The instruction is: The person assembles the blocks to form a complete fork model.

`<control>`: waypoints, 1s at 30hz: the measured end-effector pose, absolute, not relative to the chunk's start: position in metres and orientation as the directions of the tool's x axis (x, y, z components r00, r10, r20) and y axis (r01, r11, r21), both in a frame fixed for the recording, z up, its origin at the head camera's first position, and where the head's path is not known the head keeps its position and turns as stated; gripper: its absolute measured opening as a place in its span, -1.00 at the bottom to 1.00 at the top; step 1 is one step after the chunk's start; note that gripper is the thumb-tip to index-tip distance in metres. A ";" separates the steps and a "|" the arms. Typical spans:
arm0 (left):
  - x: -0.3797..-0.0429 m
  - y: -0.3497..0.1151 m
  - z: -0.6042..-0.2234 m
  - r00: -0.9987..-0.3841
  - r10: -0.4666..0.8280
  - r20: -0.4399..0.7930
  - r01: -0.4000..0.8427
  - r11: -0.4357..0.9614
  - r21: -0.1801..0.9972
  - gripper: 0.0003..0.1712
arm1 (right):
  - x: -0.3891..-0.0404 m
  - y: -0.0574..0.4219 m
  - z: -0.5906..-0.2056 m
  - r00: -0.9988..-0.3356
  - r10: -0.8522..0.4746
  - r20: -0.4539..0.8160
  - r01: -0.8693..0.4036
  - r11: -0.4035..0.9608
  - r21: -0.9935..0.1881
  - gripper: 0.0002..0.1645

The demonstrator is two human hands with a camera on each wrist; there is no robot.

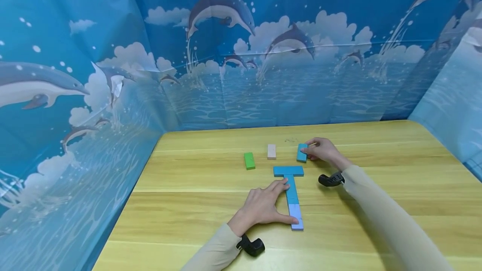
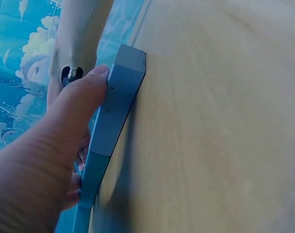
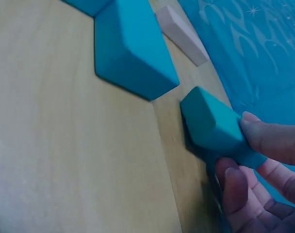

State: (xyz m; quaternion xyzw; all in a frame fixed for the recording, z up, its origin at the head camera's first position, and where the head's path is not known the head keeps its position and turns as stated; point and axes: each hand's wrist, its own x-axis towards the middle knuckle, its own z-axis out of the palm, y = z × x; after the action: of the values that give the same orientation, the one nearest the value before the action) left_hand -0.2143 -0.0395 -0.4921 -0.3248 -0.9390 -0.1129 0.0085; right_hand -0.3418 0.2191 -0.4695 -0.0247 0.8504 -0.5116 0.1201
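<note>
Flat blocks lie in a T on the table. A blue crossbar block (image 1: 288, 171) tops a stem with a blue block (image 1: 291, 189) and a light purple block (image 1: 295, 216) at the near end. Spread along the stem's left side, my left hand (image 1: 261, 206) touches the purple block with its thumb and the blue stem block with its fingers. My right hand (image 1: 321, 152) pinches a loose blue block (image 1: 302, 153) between thumb and fingers, right of and beyond the crossbar. In the right wrist view, that same block (image 3: 218, 124) appears slightly tilted, close to the tabletop.
A green block (image 1: 249, 160) and a pale pinkish block (image 1: 271, 152) lie beyond the T, to its left. The wooden table (image 1: 180, 204) meets a blue dolphin-print curtain (image 1: 241, 95) at its back and left sides. Each wrist wears a black camera mount (image 1: 331, 179).
</note>
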 end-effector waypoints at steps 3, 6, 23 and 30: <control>-0.214 -0.039 -0.492 -0.786 0.612 0.094 0.616 0.760 0.206 0.16 | -0.343 0.219 -0.473 -0.973 -0.172 -0.154 0.046 0.507 -0.861 -0.41; -0.214 -0.039 -0.492 -0.783 0.615 0.095 0.620 0.757 0.208 0.16 | -0.344 0.218 -0.476 -0.976 -0.178 -0.123 0.008 0.539 -0.842 -0.49; -0.215 -0.038 -0.491 -0.775 0.625 0.093 0.629 0.749 0.210 0.15 | -0.336 0.211 -0.474 -0.978 -0.190 -0.089 -0.047 0.611 -0.790 -0.33; -0.214 -0.038 -0.491 -0.784 0.615 0.084 0.616 0.756 0.221 0.14 | -0.331 0.210 -0.476 -0.977 -0.200 -0.075 -0.053 0.566 -0.822 -0.33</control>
State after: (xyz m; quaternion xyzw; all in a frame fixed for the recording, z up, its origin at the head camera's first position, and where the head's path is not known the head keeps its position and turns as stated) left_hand -0.2136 -0.0385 -0.4911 -0.3283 -0.9371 -0.1188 0.0031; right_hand -0.3306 0.2098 -0.4763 -0.0719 0.8814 -0.4600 0.0799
